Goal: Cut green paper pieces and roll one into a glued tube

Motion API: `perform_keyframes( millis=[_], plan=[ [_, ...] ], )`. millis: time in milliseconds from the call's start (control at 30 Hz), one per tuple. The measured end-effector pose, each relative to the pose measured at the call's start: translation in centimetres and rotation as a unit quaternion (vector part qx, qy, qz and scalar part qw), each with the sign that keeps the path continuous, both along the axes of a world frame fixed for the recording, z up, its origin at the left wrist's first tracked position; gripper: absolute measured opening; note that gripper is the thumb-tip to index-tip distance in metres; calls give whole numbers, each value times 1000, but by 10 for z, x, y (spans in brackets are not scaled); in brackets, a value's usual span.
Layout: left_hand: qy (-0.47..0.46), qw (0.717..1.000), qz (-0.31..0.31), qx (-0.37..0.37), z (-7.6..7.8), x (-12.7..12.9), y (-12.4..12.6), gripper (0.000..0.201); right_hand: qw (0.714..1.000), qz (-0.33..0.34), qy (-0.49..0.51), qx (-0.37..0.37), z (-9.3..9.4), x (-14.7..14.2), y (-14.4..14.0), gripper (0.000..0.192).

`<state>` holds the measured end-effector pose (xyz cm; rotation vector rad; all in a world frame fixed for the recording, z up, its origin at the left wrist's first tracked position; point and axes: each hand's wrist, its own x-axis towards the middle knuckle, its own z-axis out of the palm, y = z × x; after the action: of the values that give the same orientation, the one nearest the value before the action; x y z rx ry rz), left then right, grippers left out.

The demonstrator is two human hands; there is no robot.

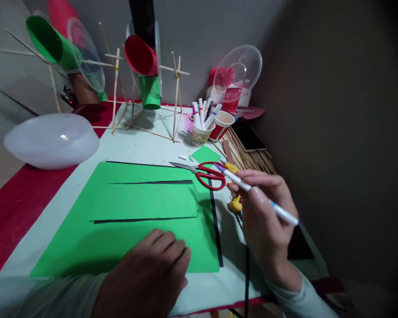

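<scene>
We see the green sheet (159, 198) lying flat on the white cover (155, 145) of the table, in the near middle. There are two long dark slits in it, one far and one near, and a thin line joins their right ends. A dark band (217, 234) shows along its right edge.

The left hand (149, 265) rests at the near part of the sheet, with its fingers bent and close together; we cannot tell if something is under the palm. The right hand (268, 216) is above the right side of the table, and it holds a white marker (239, 180) between thumb and fingers, the purple tip pointing to far left.

Near this tip we notice the scissors (195, 168) with red handles, their blades to the left. Farther away stands a paper cup (200, 136) with more markers, and at the far left we find a whitish balloon (51, 141).
</scene>
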<state>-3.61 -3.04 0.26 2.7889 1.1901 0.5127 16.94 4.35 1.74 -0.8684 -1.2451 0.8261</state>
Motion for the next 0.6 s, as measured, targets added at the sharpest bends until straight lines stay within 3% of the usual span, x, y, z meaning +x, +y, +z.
perform_keyframes(
  millis=[67, 133, 167, 233, 400, 600],
  plan=[
    [-147, 989, 27, -20, -3, -4, -7, 20, 978, 48, -161, 126, 0, -6, -13, 21],
    [-251, 963, 82, -59, -7, -9, -12, 26, 908, 138, -296, 263, -1, -16, -25, 21],
    [-276, 953, 100, -78, -10, -12, -13, 27, 880, 136, -315, 330, -2, -22, -30, 17],
    [-278, 946, 116, -117, -16, -20, -14, 25, 838, 130, -355, 394, -3, -32, -37, 17],
    [-125, 980, 62, -144, -38, -37, -19, 38, 812, 123, -426, 380, -9, -46, -43, 15],
    [0, 996, 79, -38, -68, -38, -25, 38, 748, 122, -521, 394, -16, -45, -38, 33]
  ],
)
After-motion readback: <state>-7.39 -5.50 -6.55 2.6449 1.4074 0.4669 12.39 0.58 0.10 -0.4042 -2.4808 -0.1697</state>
